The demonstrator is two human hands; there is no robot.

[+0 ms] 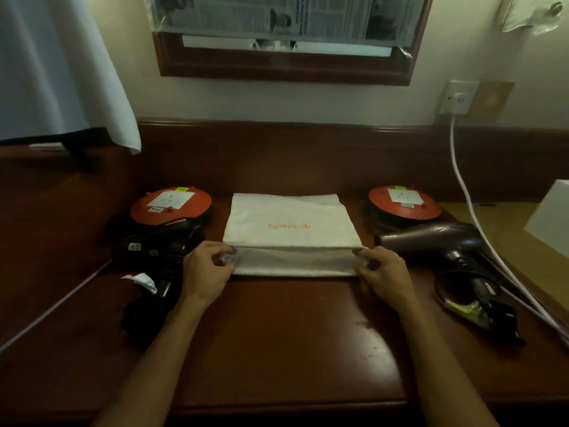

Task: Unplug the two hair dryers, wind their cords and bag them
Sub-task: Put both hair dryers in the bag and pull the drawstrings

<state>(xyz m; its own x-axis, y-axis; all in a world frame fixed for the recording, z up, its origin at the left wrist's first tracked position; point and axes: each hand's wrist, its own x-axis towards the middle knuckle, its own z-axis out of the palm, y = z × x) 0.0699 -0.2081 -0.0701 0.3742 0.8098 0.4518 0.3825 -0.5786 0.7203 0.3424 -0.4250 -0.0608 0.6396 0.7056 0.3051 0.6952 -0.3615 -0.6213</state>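
A white cloth bag (289, 223) with orange lettering lies flat in the middle of the dark wooden desk (277, 334). My left hand (206, 272) pinches the near left corner of its mouth, and my right hand (385, 272) pinches the near right corner, lifting the top layer a little. A black hair dryer (160, 245) lies to the left with its dark cord (147, 306) bundled in front of it. A purple-brown hair dryer (431, 238) lies to the right, its cord (471, 291) coiled by the handle.
Two orange round socket reels (171, 204) (405, 201) sit behind the dryers. A white cable (462, 180) hangs from a wall socket (457, 98) and runs along the desk's right edge. A white box (551, 223) stands at the far right. A curtain (61, 72) hangs at upper left.
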